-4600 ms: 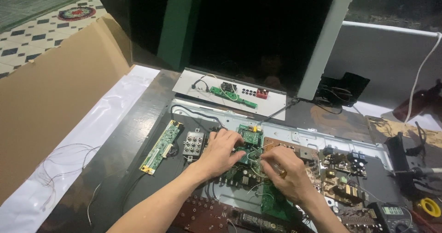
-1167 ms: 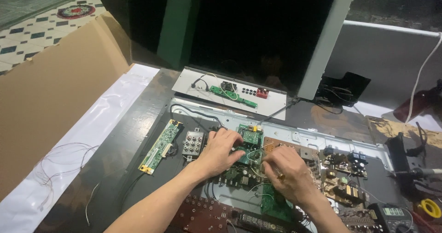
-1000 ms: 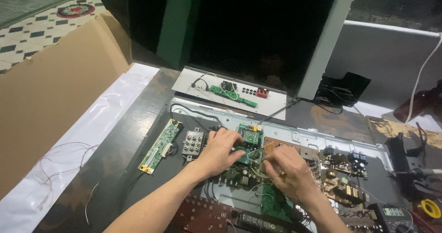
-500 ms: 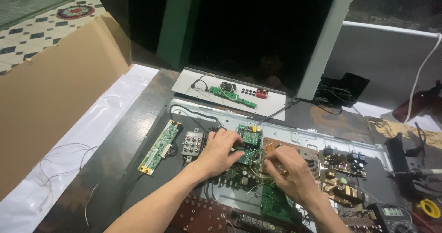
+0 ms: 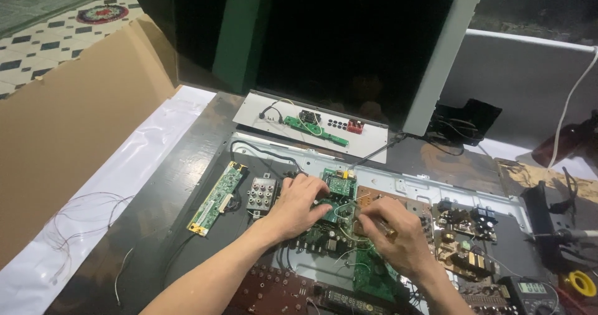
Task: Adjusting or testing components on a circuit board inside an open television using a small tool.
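A person's left hand [image 5: 298,204] presses fingers on a green circuit board [image 5: 336,218] at mid-bench, while the right hand [image 5: 393,235] pinches a small tool just beside it; firm bracing and light, steady strokes seem wise.

Multimeter [image 5: 531,293] cut off — btm edge.

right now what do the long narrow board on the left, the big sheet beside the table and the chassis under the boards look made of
Long narrow board: rigid circuit laminate by the look, glossy green with yellow ends. Big sheet: corrugated cardboard probably, matte brown, folded at a crease. Chassis: likely stamped sheet metal, pale grey with punched slots and a raised edge.
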